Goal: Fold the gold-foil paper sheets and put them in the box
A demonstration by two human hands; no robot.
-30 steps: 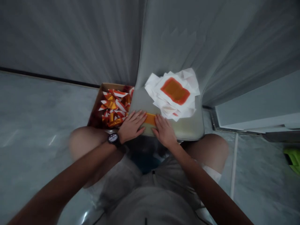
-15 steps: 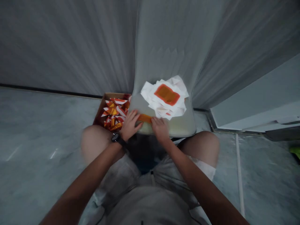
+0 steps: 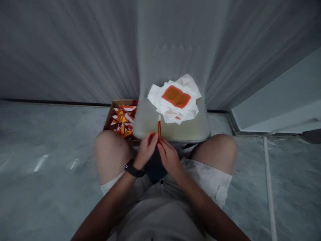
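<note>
Both my hands are raised above my lap, pinching a narrow folded strip of orange-red and white paper [image 3: 158,131] that stands upright between them. My left hand [image 3: 147,150] wears a black wristwatch [image 3: 134,169], and my right hand [image 3: 170,158] holds the strip's lower end. Beyond my fingers, a pile of white paper sheets [image 3: 173,100] carries an orange square with a red border. To the left, a cardboard box [image 3: 108,120] holds several folded red, white and gold paper triangles.
The paper pile rests on a pale grey padded seat [image 3: 150,120] in front of my knees. Grey curtains [image 3: 75,50] hang behind it. A polished stone floor [image 3: 50,134] spreads on both sides, with a thin white strip [image 3: 269,187] at the right.
My hands have lifted off the seat towards me, and the orange strip, lying flat before, now stands upright and narrow between my fingers. The view has tilted slightly, with the seat and box appearing smaller.
</note>
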